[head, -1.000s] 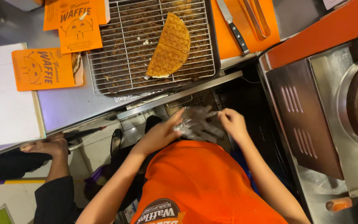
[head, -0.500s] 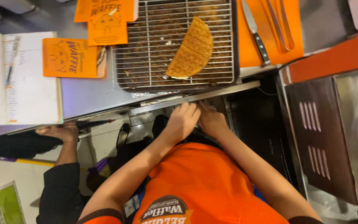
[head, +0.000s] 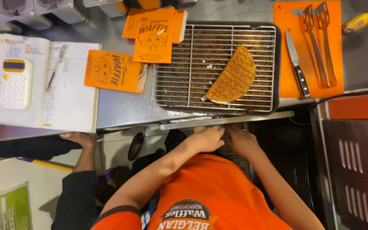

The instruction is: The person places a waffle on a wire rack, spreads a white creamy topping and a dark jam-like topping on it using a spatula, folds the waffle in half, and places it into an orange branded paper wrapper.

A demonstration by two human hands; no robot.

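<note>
Left hand [head: 207, 139] and right hand [head: 240, 140] meet mid-frame under the counter [head: 124, 106] edge, fingers curled; grip unclear. Folded waffle [head: 231, 76] on wire rack [head: 184, 64] above.

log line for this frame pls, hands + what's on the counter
left hand and right hand: together below counter edge, hold unclear | folded waffle on wire rack | knife, tongs on orange board

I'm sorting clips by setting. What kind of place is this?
Probably a waffle stall or small food counter: a folded waffle cools on a wire rack, orange paper sleeves lie beside it, and a knife rests on an orange cutting board.
</note>
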